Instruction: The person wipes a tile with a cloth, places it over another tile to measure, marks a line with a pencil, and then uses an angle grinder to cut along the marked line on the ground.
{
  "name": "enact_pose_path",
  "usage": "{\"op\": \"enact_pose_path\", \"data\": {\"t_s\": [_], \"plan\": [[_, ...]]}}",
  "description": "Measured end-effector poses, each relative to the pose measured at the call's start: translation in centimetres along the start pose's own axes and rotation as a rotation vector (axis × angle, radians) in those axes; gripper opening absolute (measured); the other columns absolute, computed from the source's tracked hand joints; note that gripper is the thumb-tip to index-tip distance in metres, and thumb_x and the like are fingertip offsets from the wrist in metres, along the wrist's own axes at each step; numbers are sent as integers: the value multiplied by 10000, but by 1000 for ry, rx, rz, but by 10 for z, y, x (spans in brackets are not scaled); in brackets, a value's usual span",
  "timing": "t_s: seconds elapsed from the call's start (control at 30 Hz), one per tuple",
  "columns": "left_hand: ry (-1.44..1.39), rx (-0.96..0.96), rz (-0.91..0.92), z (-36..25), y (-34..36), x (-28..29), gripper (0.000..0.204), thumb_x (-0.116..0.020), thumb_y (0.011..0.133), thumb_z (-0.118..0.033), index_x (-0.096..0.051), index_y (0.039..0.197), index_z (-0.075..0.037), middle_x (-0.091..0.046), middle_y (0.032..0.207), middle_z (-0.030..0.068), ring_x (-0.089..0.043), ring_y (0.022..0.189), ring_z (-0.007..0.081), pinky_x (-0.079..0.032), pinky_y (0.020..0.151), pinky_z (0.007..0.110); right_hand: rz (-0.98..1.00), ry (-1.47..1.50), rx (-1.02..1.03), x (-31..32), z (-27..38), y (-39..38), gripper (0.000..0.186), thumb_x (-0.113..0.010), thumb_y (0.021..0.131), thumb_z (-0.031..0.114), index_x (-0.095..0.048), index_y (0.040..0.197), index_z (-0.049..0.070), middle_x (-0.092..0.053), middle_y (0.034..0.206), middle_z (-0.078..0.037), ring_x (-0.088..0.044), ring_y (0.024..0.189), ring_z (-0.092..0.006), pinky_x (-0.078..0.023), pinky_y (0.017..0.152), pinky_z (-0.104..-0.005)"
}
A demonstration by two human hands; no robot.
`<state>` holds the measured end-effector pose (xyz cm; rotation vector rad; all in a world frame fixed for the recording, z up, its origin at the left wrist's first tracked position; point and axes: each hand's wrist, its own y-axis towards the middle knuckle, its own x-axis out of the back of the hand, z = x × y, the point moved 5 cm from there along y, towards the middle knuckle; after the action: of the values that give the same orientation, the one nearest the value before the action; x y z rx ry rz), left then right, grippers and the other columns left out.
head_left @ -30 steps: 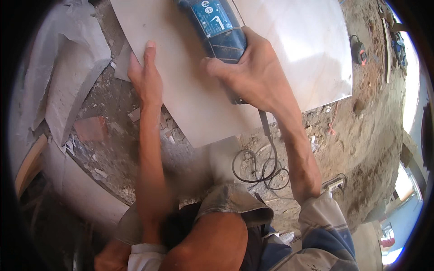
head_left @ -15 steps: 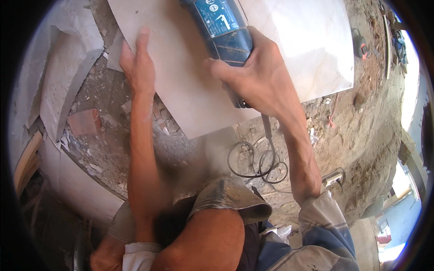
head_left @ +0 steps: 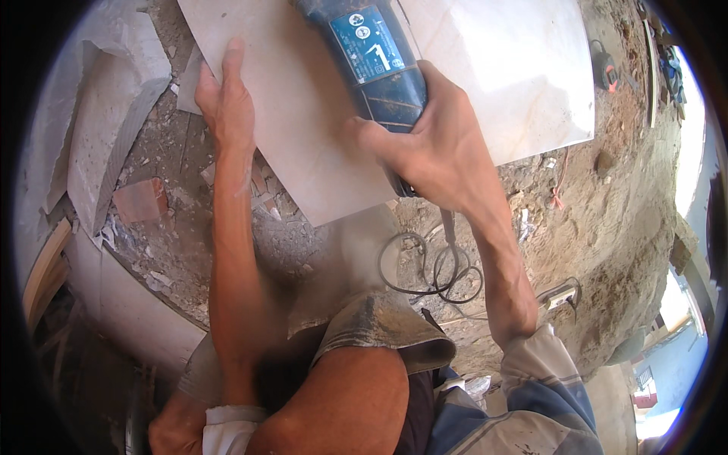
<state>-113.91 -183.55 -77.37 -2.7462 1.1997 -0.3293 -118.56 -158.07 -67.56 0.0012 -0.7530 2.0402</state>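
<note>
My right hand [head_left: 440,140] is wrapped round the rear body of a blue corded angle grinder [head_left: 379,68], whose front end lies past the top edge of the view. Beneath the grinder is a large pale stone-look tile [head_left: 303,144], with a thin dark line running along it just right of the tool. At the tile's left edge my left hand [head_left: 230,106] grips it, thumb on top and fingers partly hidden around the edge. From the grinder's rear a dark power cord [head_left: 449,227] runs down to loose coils on the ground.
Hazy dust [head_left: 364,246] hangs between the tile and my knee. Broken tile pieces [head_left: 125,114] lean at the left, near a reddish brick piece [head_left: 141,201] on rubble. A tape measure [head_left: 607,74] lies on the dirt at the right. A socket strip [head_left: 557,298] sits lower right.
The grinder and my right hand have shifted a little toward me over the tile. My left hand and the tile's near corner have moved slightly up and left.
</note>
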Motion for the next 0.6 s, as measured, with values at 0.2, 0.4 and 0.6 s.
{"op": "enact_pose_path", "data": {"t_s": [0.2, 0.4, 0.6], "plan": [[-22, -8, 8, -1, -1, 0, 525, -701, 1068, -359, -650, 1412, 35, -710, 1324, 95, -649, 1181, 185, -491, 1041, 323, 0, 37, 10, 0, -1, -5, 552, -827, 787, 263, -644, 1069, -176, -725, 794, -205, -727, 689, -260, -593, 627, -382], [-10, -9, 9, -1, -1, 0, 524, -699, 1070, -349, -646, 1421, 36, -708, 1341, 92, -651, 1189, 181, -490, 1049, 321, 14, 37, -4, 0, -6, -9, 565, -835, 799, 270, -636, 1091, -171, -722, 795, -198, -723, 687, -252, -593, 629, -371], [-28, 4, 4, 2, -1, 0, 517, -700, 1070, -346, -652, 1417, 34, -711, 1337, 91, -652, 1191, 175, -489, 1048, 314, 37, 62, 1, -2, -14, -14, 672, -836, 811, 330, -606, 1209, -160, -715, 839, -158, -684, 603, -192, -569, 553, -318]]}}
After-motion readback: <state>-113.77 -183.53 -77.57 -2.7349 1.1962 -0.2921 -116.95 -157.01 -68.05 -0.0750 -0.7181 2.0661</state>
